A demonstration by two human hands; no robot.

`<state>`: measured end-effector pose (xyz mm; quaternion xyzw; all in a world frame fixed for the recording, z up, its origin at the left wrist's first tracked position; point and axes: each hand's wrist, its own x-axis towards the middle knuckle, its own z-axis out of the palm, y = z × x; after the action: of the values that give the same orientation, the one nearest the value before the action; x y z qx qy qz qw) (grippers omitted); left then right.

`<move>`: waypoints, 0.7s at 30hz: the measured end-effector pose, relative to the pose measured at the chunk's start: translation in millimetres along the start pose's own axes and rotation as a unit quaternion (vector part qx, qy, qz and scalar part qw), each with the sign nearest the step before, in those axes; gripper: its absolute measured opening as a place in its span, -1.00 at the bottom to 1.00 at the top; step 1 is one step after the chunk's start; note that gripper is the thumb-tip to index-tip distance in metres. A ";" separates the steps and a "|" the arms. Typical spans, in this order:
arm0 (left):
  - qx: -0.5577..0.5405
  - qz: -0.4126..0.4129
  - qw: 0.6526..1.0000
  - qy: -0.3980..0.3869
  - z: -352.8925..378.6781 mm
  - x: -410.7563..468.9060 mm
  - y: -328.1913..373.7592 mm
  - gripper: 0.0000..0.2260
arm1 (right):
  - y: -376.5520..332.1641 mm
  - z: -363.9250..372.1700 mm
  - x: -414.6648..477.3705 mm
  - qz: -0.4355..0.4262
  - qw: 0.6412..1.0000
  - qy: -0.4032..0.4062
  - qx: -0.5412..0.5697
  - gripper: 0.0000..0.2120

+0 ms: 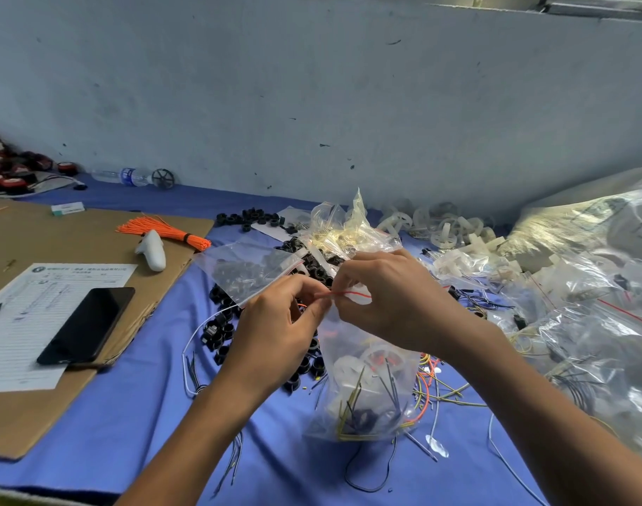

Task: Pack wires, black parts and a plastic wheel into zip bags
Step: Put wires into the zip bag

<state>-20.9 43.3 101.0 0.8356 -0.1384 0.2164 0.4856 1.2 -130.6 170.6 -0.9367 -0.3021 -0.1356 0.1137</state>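
Blue cloth [129, 414] below; left hand [275, 330] and right hand [396, 304] fingers [306, 283] pinch the zip bag [367, 388] seal [350, 294] (wires [352, 399] inside).

A small-parts packing workbench: blue cloth [137, 425] heaped with black parts [252, 216], plastic wheels [447, 228] and zip bags [597, 323].

A zip bag [363, 396] hangs under the left grip [275, 323] and right grip [396, 301], which pinch its top; wires [352, 399] lie in it. Ring parts [220, 334] lie on the surface [129, 414] just left of the left grip. Farther left, a phone [87, 325] rests on a paper sheet [23, 323] on cardboard [56, 231]. Plastic wheels [445, 228] are heaped behind the right grip.
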 end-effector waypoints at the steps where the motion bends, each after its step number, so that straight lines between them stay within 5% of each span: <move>1: 0.002 -0.003 1.000 0.002 0.0 -0.2 -0.5 -0.98 | 1.1 -0.5 -0.8 0.004 1.000 0.001 0.001 -0.84; 7: 0.021 0.016 1.000 -0.009 1.0 -0.3 4.1 -0.95 | 0.1 -0.6 -3.2 0.008 1.000 -0.004 -0.005 -0.73; 11: 0.008 0.008 1.000 -0.012 2.3 1.0 4.7 -0.98 | 2.0 -1.5 -7.0 0.008 1.000 0.002 0.004 -0.87; 21: 0.011 0.006 1.000 -0.027 5.0 2.1 8.7 -0.95 | 6.8 -2.3 -13.2 0.016 1.000 0.011 0.018 -0.84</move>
<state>-21.8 34.6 106.5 0.8455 -0.1535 0.1983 0.4715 -5.4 -143.7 167.6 -0.9375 -0.2885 -0.1391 0.1359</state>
